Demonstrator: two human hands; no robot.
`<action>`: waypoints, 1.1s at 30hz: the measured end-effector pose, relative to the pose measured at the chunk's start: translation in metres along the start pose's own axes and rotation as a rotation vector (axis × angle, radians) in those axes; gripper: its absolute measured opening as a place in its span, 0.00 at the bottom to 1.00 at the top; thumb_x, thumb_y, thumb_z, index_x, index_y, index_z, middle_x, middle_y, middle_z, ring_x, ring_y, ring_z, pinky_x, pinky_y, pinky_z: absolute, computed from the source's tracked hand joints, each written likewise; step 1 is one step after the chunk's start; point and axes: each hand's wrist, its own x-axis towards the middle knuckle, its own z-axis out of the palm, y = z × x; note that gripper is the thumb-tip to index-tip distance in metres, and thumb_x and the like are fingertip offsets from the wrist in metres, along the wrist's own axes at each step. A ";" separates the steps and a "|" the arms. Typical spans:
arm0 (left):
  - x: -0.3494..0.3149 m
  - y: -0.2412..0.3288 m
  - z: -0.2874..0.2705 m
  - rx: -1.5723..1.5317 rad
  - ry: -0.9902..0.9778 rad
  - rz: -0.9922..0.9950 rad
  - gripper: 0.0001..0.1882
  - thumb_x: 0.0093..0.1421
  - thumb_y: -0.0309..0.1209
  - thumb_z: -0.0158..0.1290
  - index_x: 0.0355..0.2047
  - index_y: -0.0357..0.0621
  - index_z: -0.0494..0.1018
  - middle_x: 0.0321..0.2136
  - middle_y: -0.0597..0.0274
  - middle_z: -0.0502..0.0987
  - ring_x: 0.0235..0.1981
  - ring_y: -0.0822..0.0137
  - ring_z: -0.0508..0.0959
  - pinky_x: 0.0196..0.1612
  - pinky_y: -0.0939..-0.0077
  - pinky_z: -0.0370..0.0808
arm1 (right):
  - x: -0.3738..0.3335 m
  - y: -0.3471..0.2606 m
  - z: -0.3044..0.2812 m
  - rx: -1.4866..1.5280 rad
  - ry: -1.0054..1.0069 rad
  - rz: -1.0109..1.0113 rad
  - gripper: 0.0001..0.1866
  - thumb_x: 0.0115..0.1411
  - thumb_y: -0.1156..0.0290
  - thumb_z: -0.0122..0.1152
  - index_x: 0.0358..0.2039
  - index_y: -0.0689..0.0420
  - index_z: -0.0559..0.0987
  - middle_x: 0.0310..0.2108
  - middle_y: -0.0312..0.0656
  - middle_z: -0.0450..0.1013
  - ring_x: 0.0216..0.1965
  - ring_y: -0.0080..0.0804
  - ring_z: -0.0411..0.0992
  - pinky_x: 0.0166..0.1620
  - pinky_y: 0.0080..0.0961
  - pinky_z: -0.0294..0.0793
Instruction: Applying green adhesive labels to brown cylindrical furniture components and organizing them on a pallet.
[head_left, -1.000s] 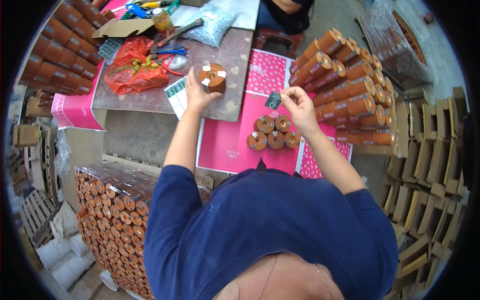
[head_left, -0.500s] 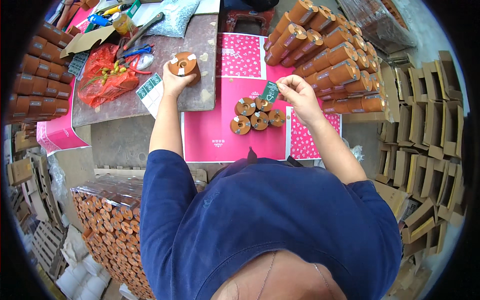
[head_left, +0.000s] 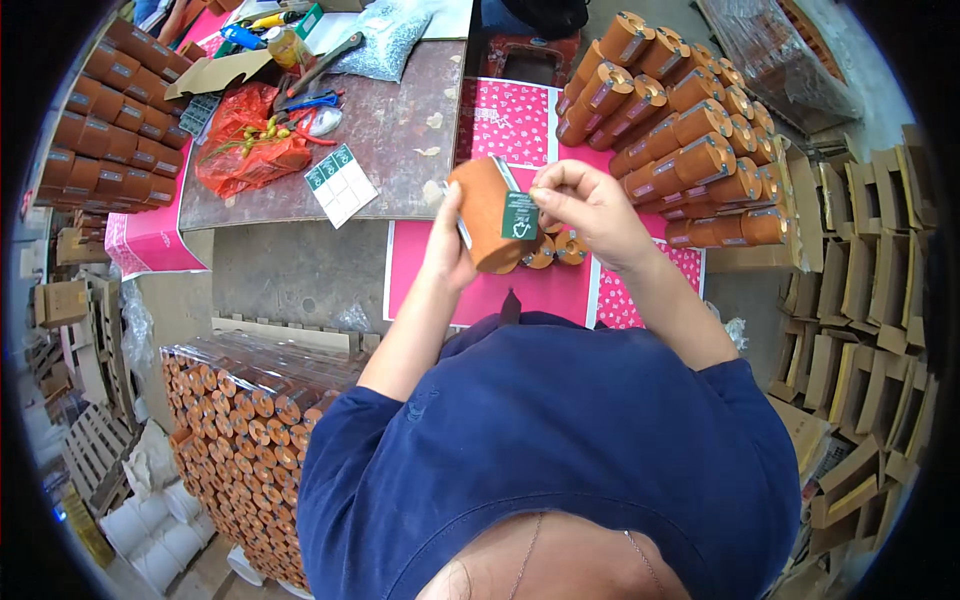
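My left hand (head_left: 450,250) grips a terracotta-coloured clay pot (head_left: 478,215), tilted on its side in front of my chest. Pale strips show along its end rims. Between thumb and forefinger, my right hand (head_left: 592,215) pinches the edge of a green label (head_left: 519,217) with white print. The label lies against or just over the pot's right side; I cannot tell how much of it touches. Partly hidden behind the held pot, a few similar pots (head_left: 571,248) stand on the pink sheet. A label sheet (head_left: 341,188), part green and part bare white, lies at the table's front edge.
The worn table (head_left: 400,150) holds a red plastic bag (head_left: 245,140) with small fruit, cutting tools and a bag of grey bits (head_left: 385,40). Stacked pots stand at right (head_left: 690,150), far left (head_left: 110,130) and lower left (head_left: 240,440). Cardboard trays (head_left: 860,270) line the right.
My left hand has brought the pot off the table toward the right and tipped it. My right hand has brought the green label against or close to its side. The view has shifted slightly.
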 end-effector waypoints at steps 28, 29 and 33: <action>-0.034 -0.020 0.036 0.485 -0.118 0.140 0.34 0.42 0.32 0.60 0.46 0.39 0.55 0.39 0.54 0.68 0.40 0.63 0.72 0.42 0.68 0.72 | -0.019 0.008 -0.011 -0.201 0.021 0.219 0.06 0.52 0.70 0.55 0.26 0.57 0.69 0.22 0.32 0.68 0.23 0.14 0.65 0.24 0.11 0.67; -0.036 -0.020 0.038 0.490 -0.109 0.141 0.34 0.41 0.31 0.60 0.46 0.39 0.54 0.39 0.54 0.67 0.40 0.63 0.72 0.42 0.68 0.72 | -0.019 0.008 -0.010 -0.208 0.021 0.215 0.06 0.52 0.70 0.55 0.26 0.57 0.69 0.22 0.32 0.68 0.22 0.14 0.65 0.24 0.10 0.67; -0.034 -0.021 0.031 0.505 -0.052 0.144 0.35 0.40 0.29 0.60 0.46 0.39 0.54 0.40 0.55 0.67 0.41 0.64 0.71 0.43 0.68 0.71 | -0.021 0.008 -0.007 -0.243 0.029 0.179 0.06 0.52 0.71 0.55 0.25 0.57 0.69 0.22 0.32 0.67 0.22 0.14 0.65 0.23 0.10 0.66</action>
